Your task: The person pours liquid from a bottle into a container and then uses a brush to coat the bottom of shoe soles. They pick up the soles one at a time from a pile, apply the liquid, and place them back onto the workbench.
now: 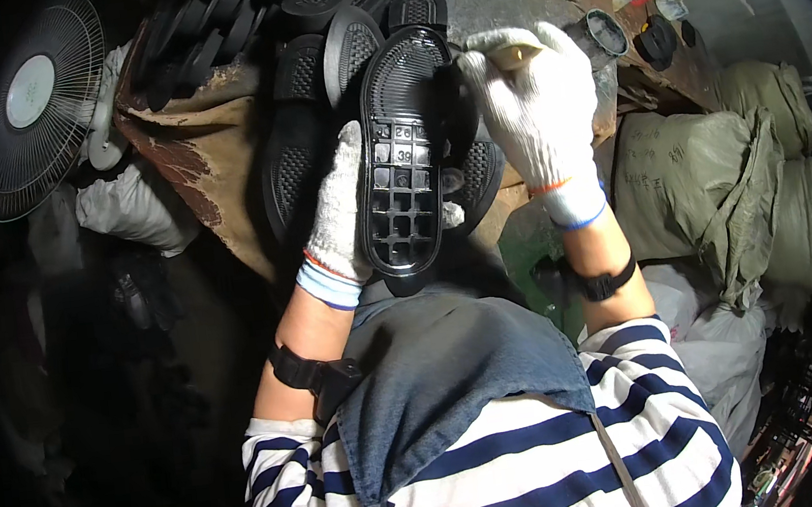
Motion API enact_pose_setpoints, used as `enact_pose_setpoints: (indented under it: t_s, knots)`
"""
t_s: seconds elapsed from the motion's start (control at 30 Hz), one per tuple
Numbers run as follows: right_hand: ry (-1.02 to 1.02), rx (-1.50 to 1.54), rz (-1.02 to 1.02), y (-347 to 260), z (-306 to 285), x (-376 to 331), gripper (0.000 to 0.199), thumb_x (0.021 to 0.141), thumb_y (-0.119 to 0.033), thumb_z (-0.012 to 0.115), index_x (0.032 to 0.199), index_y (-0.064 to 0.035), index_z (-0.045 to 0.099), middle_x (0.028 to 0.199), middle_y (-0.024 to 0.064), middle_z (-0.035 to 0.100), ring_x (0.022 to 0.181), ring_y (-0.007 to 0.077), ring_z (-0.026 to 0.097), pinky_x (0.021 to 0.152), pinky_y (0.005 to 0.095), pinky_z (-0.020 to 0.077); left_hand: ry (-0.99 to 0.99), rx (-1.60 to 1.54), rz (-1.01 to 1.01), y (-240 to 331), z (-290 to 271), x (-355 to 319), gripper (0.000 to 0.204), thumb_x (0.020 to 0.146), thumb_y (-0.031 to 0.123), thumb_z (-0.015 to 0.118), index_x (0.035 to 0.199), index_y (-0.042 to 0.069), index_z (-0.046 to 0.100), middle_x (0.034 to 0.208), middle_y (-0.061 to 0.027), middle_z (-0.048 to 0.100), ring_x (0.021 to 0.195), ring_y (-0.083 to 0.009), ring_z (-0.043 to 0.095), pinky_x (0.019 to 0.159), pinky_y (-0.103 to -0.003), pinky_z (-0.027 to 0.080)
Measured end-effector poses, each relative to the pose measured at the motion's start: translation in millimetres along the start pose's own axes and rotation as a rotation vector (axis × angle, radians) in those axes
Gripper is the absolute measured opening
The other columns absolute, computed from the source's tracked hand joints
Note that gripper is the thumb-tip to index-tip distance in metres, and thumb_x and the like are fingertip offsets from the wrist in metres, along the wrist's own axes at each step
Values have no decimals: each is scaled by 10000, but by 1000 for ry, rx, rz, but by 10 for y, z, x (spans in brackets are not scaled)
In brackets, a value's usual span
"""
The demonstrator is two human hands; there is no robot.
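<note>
Workroom: dark around the rim, bright over the worktop (499,8), likely for seeing close work.
Apron (457,357): worn over a striped shirt, just short of the worktop's near edge.
Shoe sole (392,87): held up over that near edge, gridded face toward the eyes, presumably to keep its rim in sight.
Left hand (337,211): gloved, clasped round the sole from the left, fingertips showing past the opposite side, seemingly for steadiness.
Right hand (538,96): gloved, fingers curled narrowly about a pale stick (518,54), near the sole's upper right rim; contact too shadowed to make out.
Other soles (294,176): overlapping in a heap toward the worktop's left edge, perhaps for easy reach.
Can (589,38): set by the right edge, beside the right hand, probably for handiness.
Green sacks (685,175): bulging beyond the right edge.
Fan (64,106): placed off the left edge, maybe for air.
</note>
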State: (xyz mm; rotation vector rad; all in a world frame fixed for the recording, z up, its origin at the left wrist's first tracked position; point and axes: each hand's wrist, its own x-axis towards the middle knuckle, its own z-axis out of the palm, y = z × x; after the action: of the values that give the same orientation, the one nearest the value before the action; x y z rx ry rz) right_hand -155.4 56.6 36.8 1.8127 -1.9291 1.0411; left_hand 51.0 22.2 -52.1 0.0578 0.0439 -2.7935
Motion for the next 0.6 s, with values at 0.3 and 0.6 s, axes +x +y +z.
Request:
enact_pose_setpoints:
  t_s: [0.3, 0.6]
  knots:
    - [-12, 785, 575, -34, -15, 24, 235, 950, -204, 720, 1061, 2, 745, 913, 33, 757, 766, 95, 639, 760, 258, 534, 74, 78, 2, 54, 5, -48, 784, 1053, 629, 331, 1493, -10, 447, 1414, -238, 576, 1243, -429, 609, 983, -651, 519]
    - [-159, 898, 385, -105, 148, -122, 207, 909, -107, 752, 1106, -42, 738, 1050, 50, 759, 968, 135, 706, 880, 280, 555, 95, 132, 7, 49, 114, 21, 702, 1050, 632, 333, 1414, 78, 564, 1395, -194, 604, 1207, -448, 628, 894, -671, 555]
